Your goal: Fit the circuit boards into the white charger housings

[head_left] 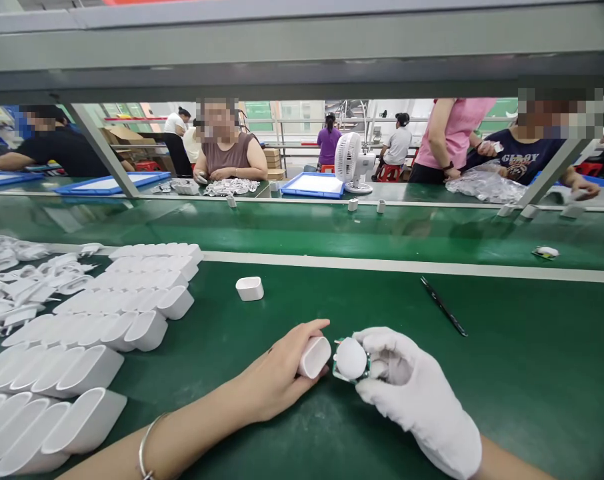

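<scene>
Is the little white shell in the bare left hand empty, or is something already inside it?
Empty, apparently: the white shell in the left hand shows a bare, hollow mouth.

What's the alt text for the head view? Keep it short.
A bare left hand holds a white plastic shell open end toward a white-capped part with a green circuit board, held in the gloved right hand over a green bench. Rows of nested white shells lie left; one loose shell and a black pen lie beyond.
</scene>
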Tool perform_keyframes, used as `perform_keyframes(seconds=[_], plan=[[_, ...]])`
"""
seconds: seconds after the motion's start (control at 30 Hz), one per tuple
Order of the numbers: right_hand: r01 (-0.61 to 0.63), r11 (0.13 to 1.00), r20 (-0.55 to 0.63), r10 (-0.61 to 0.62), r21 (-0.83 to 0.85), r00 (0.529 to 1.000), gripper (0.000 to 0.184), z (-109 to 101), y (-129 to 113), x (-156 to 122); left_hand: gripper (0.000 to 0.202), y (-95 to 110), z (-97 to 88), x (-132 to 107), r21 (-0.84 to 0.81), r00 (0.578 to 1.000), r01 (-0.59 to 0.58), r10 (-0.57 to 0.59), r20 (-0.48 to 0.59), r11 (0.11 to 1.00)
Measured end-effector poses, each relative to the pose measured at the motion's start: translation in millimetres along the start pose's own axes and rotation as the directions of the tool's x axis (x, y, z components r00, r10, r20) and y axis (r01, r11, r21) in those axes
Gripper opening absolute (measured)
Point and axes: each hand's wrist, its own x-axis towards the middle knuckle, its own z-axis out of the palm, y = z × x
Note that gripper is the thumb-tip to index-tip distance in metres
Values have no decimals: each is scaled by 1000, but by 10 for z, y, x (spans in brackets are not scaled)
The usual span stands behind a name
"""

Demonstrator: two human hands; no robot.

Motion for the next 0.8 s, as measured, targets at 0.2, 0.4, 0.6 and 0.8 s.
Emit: perform_keyframes(seconds=[0.2, 0.4, 0.6, 0.8], plan=[[285, 955, 108, -275, -82, 955, 34, 2, 194, -60, 54, 100, -8, -26, 151, 983, -183, 180, 32, 971], [515, 795, 193, -477, -321, 857, 33, -11, 125, -52, 57, 59, 15, -13, 219, 967, -249, 255, -2, 943], [632, 660, 265, -577, -407, 773, 31, 2, 58, -53, 59, 55, 13, -10, 260, 966, -257, 258, 32, 931], [666, 620, 328, -580, -416, 745, 34, 39, 50, -51, 56, 57, 30, -13, 288, 960, -277, 275, 48, 917]])
